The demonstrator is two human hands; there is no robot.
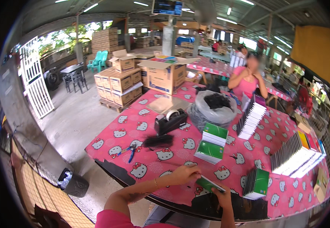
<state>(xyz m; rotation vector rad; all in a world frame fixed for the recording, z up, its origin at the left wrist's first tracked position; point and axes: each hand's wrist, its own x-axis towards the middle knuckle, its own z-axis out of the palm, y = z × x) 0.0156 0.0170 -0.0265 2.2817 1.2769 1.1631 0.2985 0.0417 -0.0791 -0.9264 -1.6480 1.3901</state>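
Near the table's front edge, my right hand (222, 194) grips a small green-covered notebook (207, 184) by its right end. My left hand (187, 174) is closed in a pinch just beyond the notebook's left end. Whatever lies between its fingertips is too small to make out. Two stacks of green notebooks (212, 150) lie ahead of my hands, and another green stack (257, 184) stands to the right. A bundle of thin black strands (158, 141) rests on the table, with blue-handled pliers (132, 152) to its left.
A black tape dispenser (171, 122) and a plastic bag of black material (212, 110) stand farther back. Notebook rows (298, 155) line the right side. An open carton (167, 78) sits at the far corner. A person in pink (247, 79) is across the table.
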